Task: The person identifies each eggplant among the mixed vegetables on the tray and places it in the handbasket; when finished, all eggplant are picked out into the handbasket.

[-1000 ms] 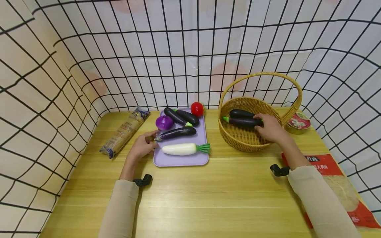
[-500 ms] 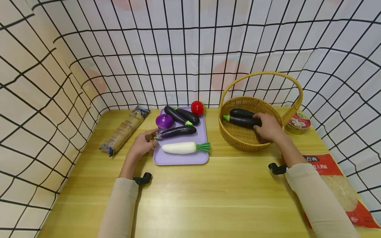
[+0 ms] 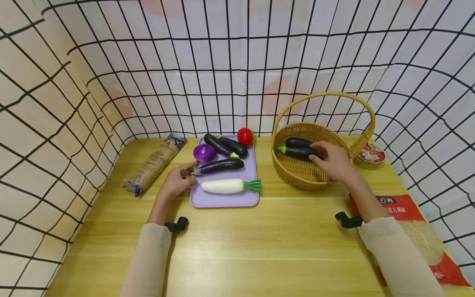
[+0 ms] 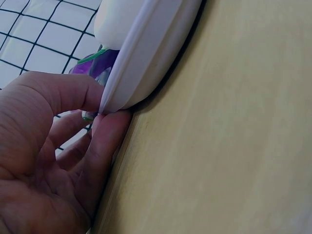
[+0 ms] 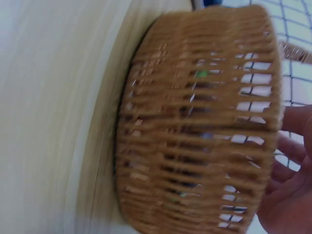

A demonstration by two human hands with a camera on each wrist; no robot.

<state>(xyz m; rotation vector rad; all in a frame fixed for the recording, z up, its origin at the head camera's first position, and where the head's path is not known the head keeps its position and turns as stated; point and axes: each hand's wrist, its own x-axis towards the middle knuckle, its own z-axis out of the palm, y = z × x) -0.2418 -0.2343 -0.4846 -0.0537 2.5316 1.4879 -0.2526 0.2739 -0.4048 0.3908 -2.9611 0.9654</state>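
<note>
At the left edge of the lilac tray (image 3: 222,200), my left hand (image 3: 176,180) pinches the rim, the thumb above and a finger below in the left wrist view. A long eggplant (image 3: 222,165) and a white radish (image 3: 222,186) lie near its fingers on the tray. My right hand (image 3: 334,161) reaches into the wicker basket (image 3: 297,177), thumb and fingers spread over the blunt end of an eggplant (image 3: 298,153). Another eggplant (image 3: 297,142) lies right behind that one. In the right wrist view the basket wall covers most of its contents.
Two more eggplants, a purple onion-like vegetable (image 3: 204,153) and a red tomato (image 3: 245,136) sit at the tray's back. A noodle packet (image 3: 156,165) lies left. Right of the basket are a round tin (image 3: 371,154) and a red noodle bag (image 3: 412,231).
The right thumb and fingers have spread and shifted slightly over the front eggplant, which stays in the basket. The left hand keeps its place at the tray rim.
</note>
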